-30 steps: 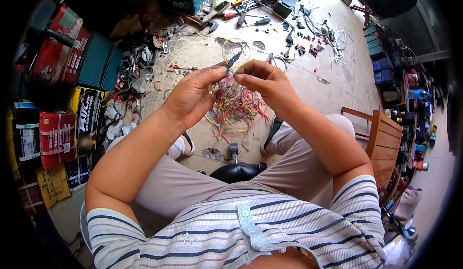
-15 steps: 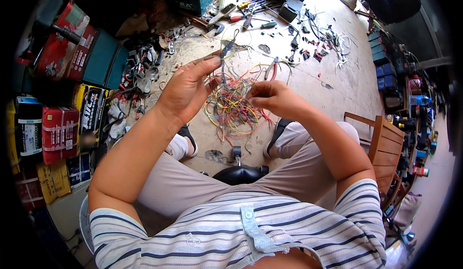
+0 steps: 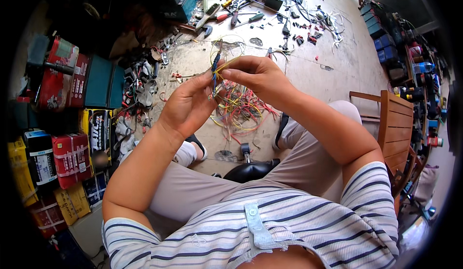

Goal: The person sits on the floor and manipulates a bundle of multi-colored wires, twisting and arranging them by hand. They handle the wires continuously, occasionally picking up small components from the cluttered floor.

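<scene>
A thin bundle of blue and yellow wires point(image 3: 215, 65) stands roughly upright between my hands. My left hand point(image 3: 189, 104) is closed, pinching the bundle between thumb and fingers. From the right, my right hand point(image 3: 258, 77) pinches at the bundle's yellow strands, fingertips close to my left thumb. On the floor beneath both hands lies a tangled heap of wires point(image 3: 246, 111), red, yellow, green and white, partly covered by my hands. Just past my right hand a pair of pliers point(image 3: 270, 52) shows only in part.
Screwdrivers point(image 3: 251, 19) and a brush point(image 3: 208, 16) lie on the floor ahead. Beyond to the right are cable scraps point(image 3: 316, 25). Boxed goods point(image 3: 71, 158) are stacked on my left. A wooden chair point(image 3: 395, 129) stands at my right, before shelves of goods point(image 3: 388, 52).
My right hand has risen from the wire heap to the bundle and now pinches its yellow strands. My left hand still holds the bundle. The view has shifted slightly.
</scene>
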The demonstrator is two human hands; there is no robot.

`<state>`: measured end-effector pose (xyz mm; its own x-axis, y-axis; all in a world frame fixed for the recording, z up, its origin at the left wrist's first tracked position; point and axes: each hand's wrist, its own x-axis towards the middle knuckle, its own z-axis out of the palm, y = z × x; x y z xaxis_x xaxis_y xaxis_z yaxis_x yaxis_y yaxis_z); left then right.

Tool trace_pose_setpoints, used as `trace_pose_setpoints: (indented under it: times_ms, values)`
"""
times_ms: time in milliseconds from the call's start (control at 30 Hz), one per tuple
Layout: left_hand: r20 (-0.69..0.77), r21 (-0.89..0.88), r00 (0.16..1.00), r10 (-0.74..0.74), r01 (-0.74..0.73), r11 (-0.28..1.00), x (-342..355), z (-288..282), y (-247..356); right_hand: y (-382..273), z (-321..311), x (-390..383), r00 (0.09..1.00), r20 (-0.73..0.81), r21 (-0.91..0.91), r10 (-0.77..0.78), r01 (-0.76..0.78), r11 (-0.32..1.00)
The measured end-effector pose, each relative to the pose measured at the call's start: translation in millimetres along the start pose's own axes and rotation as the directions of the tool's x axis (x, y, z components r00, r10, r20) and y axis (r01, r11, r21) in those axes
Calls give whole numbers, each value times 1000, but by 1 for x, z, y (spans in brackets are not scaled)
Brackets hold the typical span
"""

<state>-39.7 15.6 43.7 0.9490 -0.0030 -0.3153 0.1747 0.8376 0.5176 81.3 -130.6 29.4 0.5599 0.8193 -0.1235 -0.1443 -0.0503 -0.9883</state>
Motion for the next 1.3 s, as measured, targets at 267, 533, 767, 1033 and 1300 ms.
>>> trace_pose_setpoints:
  times_ms: [267,533,767,1033,1300]
  values:
    - [-57,43,998,11,-8,999,2,-6,-5,-2,3,-3,1000,-7,61,24,-23,998]
    - [20,130,1000,23,-25,991,2,-11,-2,-6,5,-4,980,-28,177,198,-190,966]
    - [10,140,999,34,-35,990,4,-15,-4,-8,6,-4,964,9,302,265,-255,919]
    - [-28,138,999,32,-28,990,5,-21,-6,-11,3,-5,924,159,472,348,-380,795]
    - [54,94,999,4,-9,996,5,-15,-7,-11,1,-6,902,292,589,319,-432,683]
